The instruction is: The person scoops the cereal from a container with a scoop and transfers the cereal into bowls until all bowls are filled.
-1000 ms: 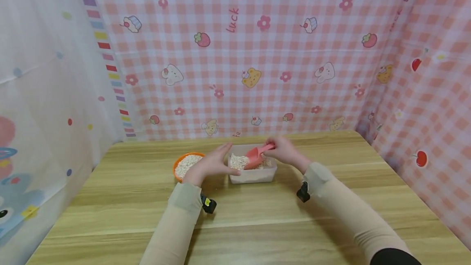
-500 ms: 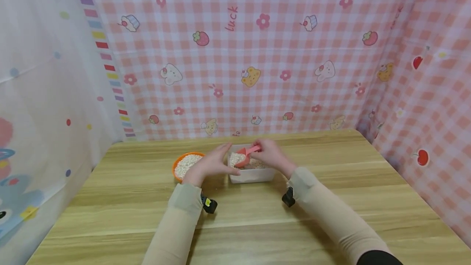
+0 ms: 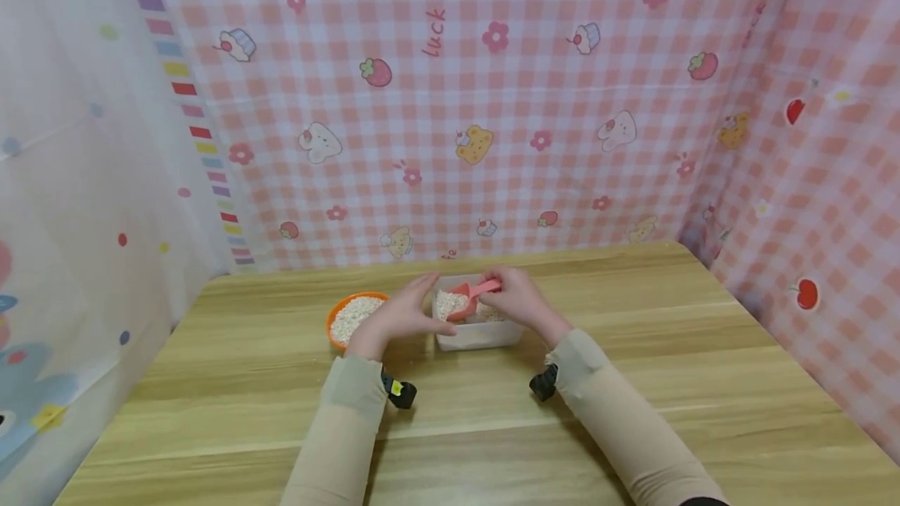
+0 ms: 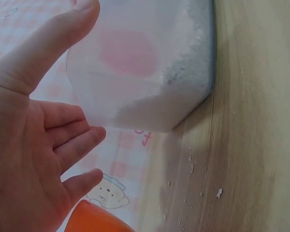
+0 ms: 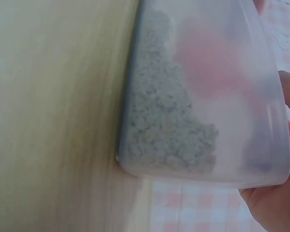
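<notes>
A translucent plastic container (image 3: 481, 337) of pale flakes, which look like oats, stands on the table. My right hand (image 3: 519, 301) pinches the handle of a pink scoop (image 3: 460, 304) whose head is down inside it, over the flakes at the left end. Through the wall, the scoop shows as a pink blur in both wrist views. My left hand (image 3: 402, 314) spans the container's left end, thumb at the near corner and fingers, fairly straight, toward the far one. In the left wrist view its fingertips (image 4: 97, 133) lie right at the wall.
An orange bowl (image 3: 330, 328) full of pale flakes stands left of the container, partly covered by my left hand. Small crumbs (image 4: 219, 193) lie on the wooden table (image 3: 478, 443). A pink checked cloth (image 3: 422, 115) hangs behind the table.
My right hand has moved left with the scoop, from the container's right side to its left part, and then stayed there. The left hand has kept its place at the container.
</notes>
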`<action>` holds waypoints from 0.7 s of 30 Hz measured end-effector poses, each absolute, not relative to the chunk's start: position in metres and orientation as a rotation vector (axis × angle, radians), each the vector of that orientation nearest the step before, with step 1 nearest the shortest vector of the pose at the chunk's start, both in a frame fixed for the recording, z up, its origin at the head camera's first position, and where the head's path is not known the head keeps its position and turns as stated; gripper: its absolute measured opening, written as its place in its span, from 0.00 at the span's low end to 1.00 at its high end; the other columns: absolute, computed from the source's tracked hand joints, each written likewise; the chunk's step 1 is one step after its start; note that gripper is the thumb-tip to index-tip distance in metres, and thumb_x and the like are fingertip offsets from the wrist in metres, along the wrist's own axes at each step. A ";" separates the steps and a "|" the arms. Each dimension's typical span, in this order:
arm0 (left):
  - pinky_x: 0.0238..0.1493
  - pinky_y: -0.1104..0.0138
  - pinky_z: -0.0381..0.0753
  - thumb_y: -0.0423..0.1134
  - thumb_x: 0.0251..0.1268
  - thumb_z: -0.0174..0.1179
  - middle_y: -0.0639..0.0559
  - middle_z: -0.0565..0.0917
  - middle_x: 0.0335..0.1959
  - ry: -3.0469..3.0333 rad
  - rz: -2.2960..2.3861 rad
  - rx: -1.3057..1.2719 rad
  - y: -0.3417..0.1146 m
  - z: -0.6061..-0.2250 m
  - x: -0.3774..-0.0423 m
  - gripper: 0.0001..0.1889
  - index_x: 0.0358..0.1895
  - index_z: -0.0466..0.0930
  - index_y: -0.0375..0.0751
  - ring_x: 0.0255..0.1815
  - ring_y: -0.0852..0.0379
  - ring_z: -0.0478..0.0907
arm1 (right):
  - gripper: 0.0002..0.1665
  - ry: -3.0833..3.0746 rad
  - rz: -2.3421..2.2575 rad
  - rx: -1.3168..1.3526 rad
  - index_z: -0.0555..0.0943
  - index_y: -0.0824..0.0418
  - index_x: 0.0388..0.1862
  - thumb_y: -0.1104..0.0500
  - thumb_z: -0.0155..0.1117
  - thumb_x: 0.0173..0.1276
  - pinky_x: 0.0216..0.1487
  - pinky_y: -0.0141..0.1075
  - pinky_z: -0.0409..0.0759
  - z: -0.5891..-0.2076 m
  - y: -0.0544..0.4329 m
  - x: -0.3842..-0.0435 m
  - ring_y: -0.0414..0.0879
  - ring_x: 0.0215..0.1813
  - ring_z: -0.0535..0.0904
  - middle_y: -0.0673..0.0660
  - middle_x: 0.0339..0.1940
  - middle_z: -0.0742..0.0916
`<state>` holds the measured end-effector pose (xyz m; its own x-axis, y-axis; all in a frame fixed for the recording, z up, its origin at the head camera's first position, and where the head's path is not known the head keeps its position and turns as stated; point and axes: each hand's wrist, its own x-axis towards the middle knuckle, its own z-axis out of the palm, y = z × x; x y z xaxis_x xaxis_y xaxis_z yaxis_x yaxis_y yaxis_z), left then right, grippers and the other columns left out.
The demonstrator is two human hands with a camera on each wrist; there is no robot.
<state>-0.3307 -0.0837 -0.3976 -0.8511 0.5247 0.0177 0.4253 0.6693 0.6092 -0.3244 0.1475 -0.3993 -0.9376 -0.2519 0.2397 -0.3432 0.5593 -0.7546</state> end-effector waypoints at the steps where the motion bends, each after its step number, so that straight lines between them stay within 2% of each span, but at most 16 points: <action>1: 0.71 0.51 0.56 0.57 0.48 0.73 0.45 0.52 0.77 2.724 0.930 0.781 -0.084 -0.398 -0.331 0.57 0.78 0.48 0.42 0.76 0.46 0.51 | 0.07 -2.676 1.353 0.505 0.82 0.65 0.38 0.65 0.64 0.60 0.22 0.32 0.71 -0.399 0.148 -0.324 0.42 0.22 0.71 0.53 0.25 0.82; 9: 0.71 0.50 0.56 0.58 0.49 0.72 0.43 0.52 0.77 2.729 0.920 0.793 -0.083 -0.397 -0.332 0.57 0.78 0.47 0.42 0.75 0.45 0.51 | 0.09 -2.657 1.393 0.474 0.83 0.65 0.39 0.64 0.65 0.60 0.23 0.31 0.69 -0.397 0.153 -0.323 0.42 0.22 0.70 0.53 0.25 0.82; 16: 0.70 0.49 0.57 0.56 0.49 0.73 0.42 0.52 0.77 2.703 0.957 0.768 -0.084 -0.398 -0.331 0.57 0.78 0.47 0.42 0.75 0.44 0.51 | 0.07 -2.609 1.391 0.509 0.83 0.65 0.36 0.65 0.63 0.59 0.21 0.30 0.66 -0.400 0.156 -0.323 0.40 0.20 0.66 0.51 0.20 0.79; 21: 0.71 0.49 0.56 0.57 0.49 0.73 0.42 0.52 0.77 2.710 0.955 0.770 -0.085 -0.400 -0.332 0.57 0.78 0.47 0.43 0.75 0.45 0.50 | 0.08 -2.618 1.444 0.478 0.83 0.65 0.39 0.64 0.64 0.60 0.23 0.31 0.66 -0.398 0.158 -0.321 0.41 0.21 0.67 0.52 0.21 0.79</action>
